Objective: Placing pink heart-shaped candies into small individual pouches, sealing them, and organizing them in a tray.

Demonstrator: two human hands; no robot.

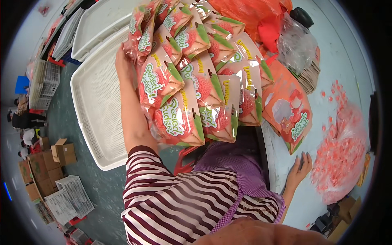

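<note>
A big heap of shiny pink-and-green candy pouches [183, 81] fills the upper middle, many of them overlapping. My left forearm runs up along the heap's left side, and my left hand [125, 61] is pressed round its outer edge at the pouches; some of its fingertips are hidden behind them. On the light table [281, 163] at the right lies my right hand [300, 168], its fingers apart and holding nothing. Just above it are flat, unfilled orange-pink pouches [288, 110]. Right of that hand sits a clear bag of small red wrapped candies [341, 159].
White perforated trays [98, 106] stand left of the heap. Loose red candies [337, 92] are scattered near the bag. A red plastic bag [249, 16] and a crumpled clear bag [296, 43] lie at the back. Cartons [45, 169], crates [69, 200] and other people [28, 118] are far left.
</note>
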